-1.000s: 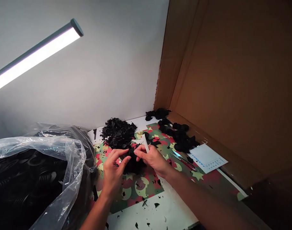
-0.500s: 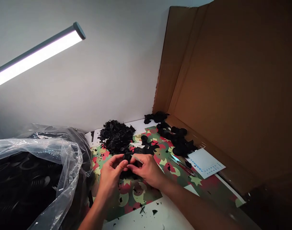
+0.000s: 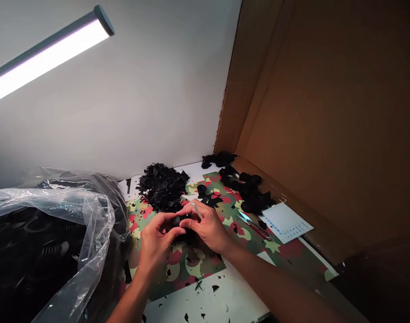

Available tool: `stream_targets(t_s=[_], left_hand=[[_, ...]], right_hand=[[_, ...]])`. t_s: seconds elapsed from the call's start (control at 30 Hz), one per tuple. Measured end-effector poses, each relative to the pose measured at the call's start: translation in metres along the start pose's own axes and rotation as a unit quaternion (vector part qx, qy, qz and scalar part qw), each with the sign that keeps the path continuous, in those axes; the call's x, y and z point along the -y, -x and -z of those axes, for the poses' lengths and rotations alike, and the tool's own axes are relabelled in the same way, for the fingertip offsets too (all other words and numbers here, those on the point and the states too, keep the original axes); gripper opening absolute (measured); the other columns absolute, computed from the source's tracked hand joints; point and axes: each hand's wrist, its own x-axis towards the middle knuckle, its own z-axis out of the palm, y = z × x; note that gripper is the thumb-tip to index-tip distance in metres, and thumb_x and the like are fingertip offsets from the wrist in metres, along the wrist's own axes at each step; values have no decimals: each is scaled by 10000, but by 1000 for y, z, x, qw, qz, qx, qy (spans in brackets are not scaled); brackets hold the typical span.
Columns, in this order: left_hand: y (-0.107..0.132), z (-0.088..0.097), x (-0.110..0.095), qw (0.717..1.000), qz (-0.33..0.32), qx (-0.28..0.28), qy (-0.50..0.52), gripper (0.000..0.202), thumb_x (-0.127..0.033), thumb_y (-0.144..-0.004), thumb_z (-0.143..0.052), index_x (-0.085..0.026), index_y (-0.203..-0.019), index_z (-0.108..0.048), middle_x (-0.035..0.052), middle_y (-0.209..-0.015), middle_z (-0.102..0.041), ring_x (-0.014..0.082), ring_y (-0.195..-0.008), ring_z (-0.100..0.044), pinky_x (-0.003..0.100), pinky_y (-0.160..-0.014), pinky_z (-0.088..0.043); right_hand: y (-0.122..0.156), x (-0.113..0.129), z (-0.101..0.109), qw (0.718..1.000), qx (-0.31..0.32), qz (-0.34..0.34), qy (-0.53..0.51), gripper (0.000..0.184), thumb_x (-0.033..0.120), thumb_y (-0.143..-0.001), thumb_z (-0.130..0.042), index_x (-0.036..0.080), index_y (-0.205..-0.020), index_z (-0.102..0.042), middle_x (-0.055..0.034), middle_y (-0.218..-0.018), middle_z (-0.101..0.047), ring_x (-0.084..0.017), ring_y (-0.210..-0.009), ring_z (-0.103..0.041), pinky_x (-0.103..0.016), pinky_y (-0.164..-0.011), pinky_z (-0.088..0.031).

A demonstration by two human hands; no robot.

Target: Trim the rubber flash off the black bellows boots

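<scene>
My left hand [image 3: 158, 232] is closed around the near left side of a small black rubber-like part [image 3: 178, 220], thumb and fingers on its edge. My right hand [image 3: 207, 226] grips the same part from the right, its thumb across the front. A thin pale strip-like tool [image 3: 196, 209] is tucked among the right fingers and points up; its kind I cannot make out. Much of the part is hidden by the fingers. Behind the hands lies a heap of black trimmings [image 3: 163, 186]. A small round black piece [image 3: 202, 190] sits to its right.
An open clear plastic bag [image 3: 99, 224] full of black ribbed parts stands at left. Scissors [image 3: 254, 224] and a white card [image 3: 287, 223] lie at right, near several black parts [image 3: 250, 193]. A cardboard wall [image 3: 319, 112] rises behind; a lamp [image 3: 57, 49] hangs upper left.
The black part has been turned in my hands, its ribbed side no longer showing. My right fingers have spread over it and the pale tool now points upward. The view has shifted slightly.
</scene>
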Motion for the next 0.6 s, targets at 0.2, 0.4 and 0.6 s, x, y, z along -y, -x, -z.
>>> stream_targets(t_s=[0.2, 0.4, 0.6], left_hand=[[0, -4, -1, 999, -39, 23, -16, 357, -357, -651, -867, -217, -974, -810, 38, -810, -763, 195, -680, -682, 285, -600, -543], [3, -10, -5, 984, -117, -1, -135, 222, -460, -750, -795, -250, -817, -812, 3, -668, -672, 170, -569, -591, 275, -535, -484], [6, -17, -10, 972, -163, -47, -165, 233, -454, -810, -743, -237, -726, -760, -21, -614, -612, 151, -525, -545, 254, -496, -431]], right_hand=[[4, -4, -11, 999, -48, 14, 5, 127, 120, -776, -711, 228, -712, -698, -26, -824, -665, -194, -791, -644, -314, -721, -534], [5, -2, -13, 995, -39, 16, 88, 229, 49, -757, -571, 234, -624, -585, -9, -712, -619, -171, -678, -588, -284, -637, -492], [0, 2, -11, 990, -54, 16, 129, 230, 63, -774, -485, 243, -639, -437, -1, -702, -580, -171, -682, -547, -274, -652, -451]])
